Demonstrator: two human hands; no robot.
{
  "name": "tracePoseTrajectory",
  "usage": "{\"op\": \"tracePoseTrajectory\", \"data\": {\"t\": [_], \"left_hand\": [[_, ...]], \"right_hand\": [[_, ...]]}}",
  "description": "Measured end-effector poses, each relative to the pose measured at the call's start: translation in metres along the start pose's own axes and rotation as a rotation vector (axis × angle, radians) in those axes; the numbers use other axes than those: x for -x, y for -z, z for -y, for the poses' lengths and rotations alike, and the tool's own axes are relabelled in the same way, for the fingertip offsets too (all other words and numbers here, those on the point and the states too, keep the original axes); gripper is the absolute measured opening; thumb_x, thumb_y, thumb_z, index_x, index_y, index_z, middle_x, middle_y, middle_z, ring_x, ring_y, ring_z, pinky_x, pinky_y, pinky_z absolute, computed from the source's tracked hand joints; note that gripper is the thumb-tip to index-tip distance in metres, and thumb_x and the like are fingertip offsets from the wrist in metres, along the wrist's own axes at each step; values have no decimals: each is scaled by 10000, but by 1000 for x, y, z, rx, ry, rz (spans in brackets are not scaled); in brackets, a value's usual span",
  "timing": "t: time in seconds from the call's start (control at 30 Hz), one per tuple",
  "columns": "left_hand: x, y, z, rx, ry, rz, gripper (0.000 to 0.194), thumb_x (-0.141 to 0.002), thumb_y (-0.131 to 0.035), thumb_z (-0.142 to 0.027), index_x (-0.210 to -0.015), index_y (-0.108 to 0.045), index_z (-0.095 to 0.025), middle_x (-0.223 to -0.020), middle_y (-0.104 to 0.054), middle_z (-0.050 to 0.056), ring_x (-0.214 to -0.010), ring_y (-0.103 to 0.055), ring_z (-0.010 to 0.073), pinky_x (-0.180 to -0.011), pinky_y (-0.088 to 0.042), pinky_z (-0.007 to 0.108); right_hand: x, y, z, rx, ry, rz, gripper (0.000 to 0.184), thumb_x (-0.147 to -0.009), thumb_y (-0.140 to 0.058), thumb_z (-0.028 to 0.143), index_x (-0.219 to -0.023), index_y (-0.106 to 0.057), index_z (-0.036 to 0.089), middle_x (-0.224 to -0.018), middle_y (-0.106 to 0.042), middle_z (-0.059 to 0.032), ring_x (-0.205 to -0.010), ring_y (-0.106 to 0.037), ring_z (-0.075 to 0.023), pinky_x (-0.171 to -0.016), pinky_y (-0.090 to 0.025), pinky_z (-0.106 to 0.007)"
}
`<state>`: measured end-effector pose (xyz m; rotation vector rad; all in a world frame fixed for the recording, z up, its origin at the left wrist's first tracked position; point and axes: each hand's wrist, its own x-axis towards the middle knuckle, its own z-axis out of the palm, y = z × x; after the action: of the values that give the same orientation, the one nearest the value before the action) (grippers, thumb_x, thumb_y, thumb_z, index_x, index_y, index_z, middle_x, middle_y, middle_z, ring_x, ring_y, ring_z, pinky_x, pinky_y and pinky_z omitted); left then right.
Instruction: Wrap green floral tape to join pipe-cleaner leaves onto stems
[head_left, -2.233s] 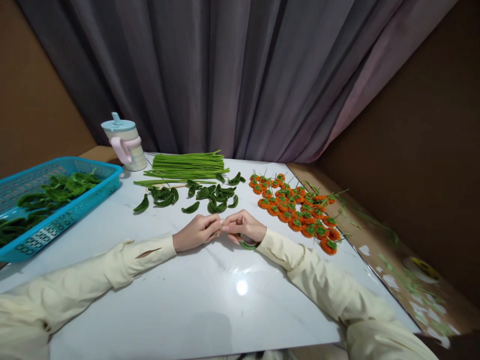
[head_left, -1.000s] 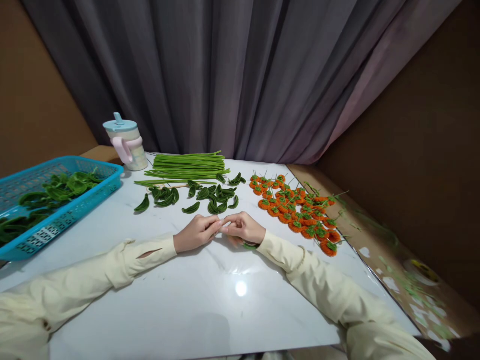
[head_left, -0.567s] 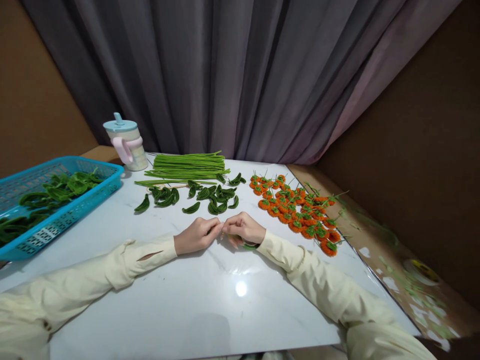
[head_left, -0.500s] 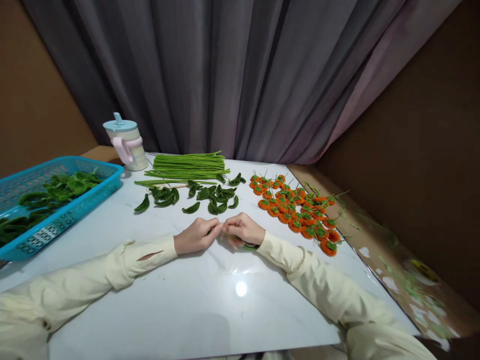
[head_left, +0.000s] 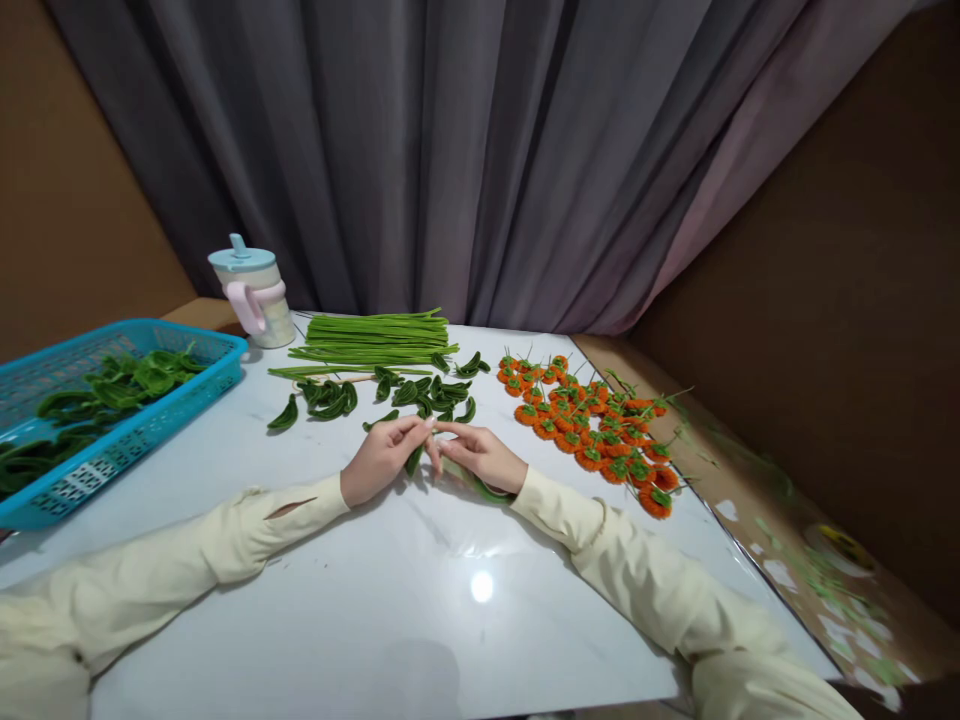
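My left hand (head_left: 381, 458) and my right hand (head_left: 486, 460) meet fingertip to fingertip above the table. A dark green fuzzy leaf (head_left: 414, 461) hangs below the closed fingers of my left hand. The thumb and forefinger of my right hand pinch together beside it; what lies between them is too small to make out. A curved green strip (head_left: 492, 491) shows under my right hand near the cuff; whether it is held or worn I cannot tell. Just beyond my hands lie several dark green looped leaves (head_left: 420, 392), made of fuzzy chenille stems.
Light green chenille stems (head_left: 375, 336) lie in a bundle at the back. Orange flower heads (head_left: 592, 425) with green centres cover the right side. At left stand a blue basket (head_left: 176, 405) of green leaves and a lidded cup (head_left: 271, 312). White scraps (head_left: 780, 573) lie beyond the table's right edge.
My fingertips have risen slightly and shifted left. The dark green leaf now shows below my left fingers, and my right fingers are more stretched out. The view has tilted slightly.
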<state>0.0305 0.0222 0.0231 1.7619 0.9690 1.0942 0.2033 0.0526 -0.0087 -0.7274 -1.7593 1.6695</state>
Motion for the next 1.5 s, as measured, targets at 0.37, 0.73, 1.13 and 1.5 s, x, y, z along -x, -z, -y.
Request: {"op": "tracePoseTrajectory", "data": {"t": [0.37,0.73,1.13,1.5], "left_hand": [[-12,-1,4,131,98,-187,312,-815,-530,-397,-828,-712,-143,-915,-686,63,-913,-571,198,-871,-411,297],[-16,12,7,-119,-125,-49,293,-877,-455,-336,-874,-697,-171,-979,-645,70,-962,-556,193,-851,-406,301],[-23,25,9,-798,-273,-40,359,-899,-362,-299,-666,-597,-158,-700,-649,43,-668,-543,167,-716,-337,292],[-30,34,-9,-461,225,221,381,-816,-431,-371,-548,-607,-164,-527,-626,-1,-537,-540,143,-580,-359,206]], "right_hand": [[0,-5,3,196,38,23,430,-751,-613,414,-1086,-524,158,-919,-570,-54,-610,-519,-81,-514,-458,-212],[0,-5,6,32,-27,-12,412,-704,-620,507,-635,-392,171,-466,-417,82,-422,-361,-51,-438,-285,-198],[0,-5,0,118,15,-118,376,-731,-593,492,-662,-400,176,-468,-389,86,-404,-346,-51,-401,-256,-186],[3,-5,5,488,152,-263,251,-799,-503,353,-648,-414,174,-533,-380,56,-479,-341,-74,-469,-285,-198]]}}
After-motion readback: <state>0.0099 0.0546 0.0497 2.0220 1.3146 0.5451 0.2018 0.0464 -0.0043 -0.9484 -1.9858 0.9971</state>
